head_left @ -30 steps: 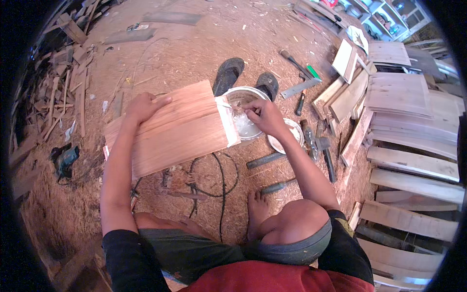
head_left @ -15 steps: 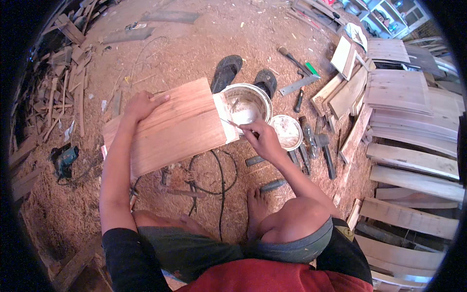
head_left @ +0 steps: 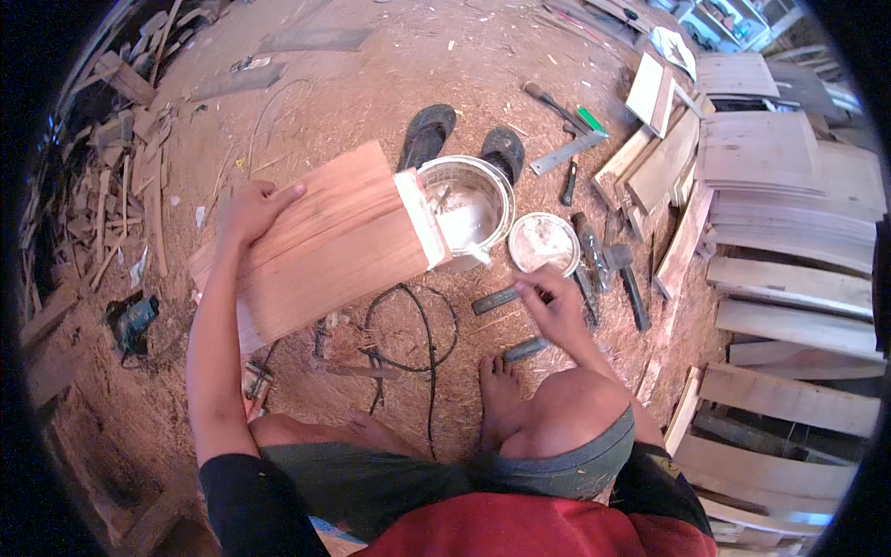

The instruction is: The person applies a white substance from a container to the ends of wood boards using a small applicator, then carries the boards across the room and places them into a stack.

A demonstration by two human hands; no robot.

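Knee (head_left: 568, 413) behind, curling fingers of right hand (head_left: 555, 306) near dark bar (head_left: 497, 301), being unable to tell whether grasping anything. Beyond, clasping board (head_left: 316, 255) by far edge with left hand (head_left: 251, 212), holding its white end at bucket (head_left: 510, 209), short of sandals (head_left: 429, 133).

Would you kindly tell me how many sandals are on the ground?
2: one black sandal lies beyond the white bucket, toward the left; the other black sandal lies right of it, partly hidden by the bucket's rim.
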